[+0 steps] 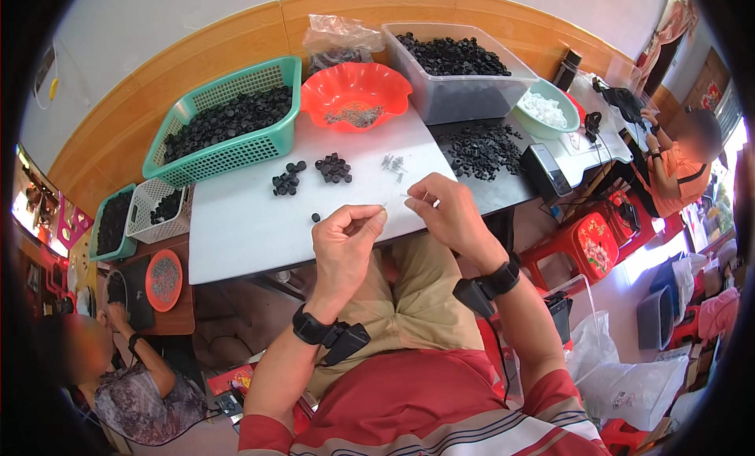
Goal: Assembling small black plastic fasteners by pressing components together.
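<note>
Both hands are held over the front edge of the white table top. My left hand (346, 234) is closed in a pinch, thumb against forefinger, with a tiny pale bit at the tips too small to name. Just right of it, my right hand (447, 212) pinches a thin, pale, short piece between thumb and forefinger. The fingertips of the two hands are slightly apart. Beyond them lie a small pile of thin, pale metallic pieces (393, 165) and two clusters of black round caps (334, 169). A single black cap (316, 218) lies beside my left hand.
Along the back stand a green basket (228, 155) of black parts, a red scalloped bowl (314, 86) with small metallic pieces, and a clear bin (460, 90). Loose black parts (484, 151) and a black box (545, 173) are at right. Co-workers sit at both sides.
</note>
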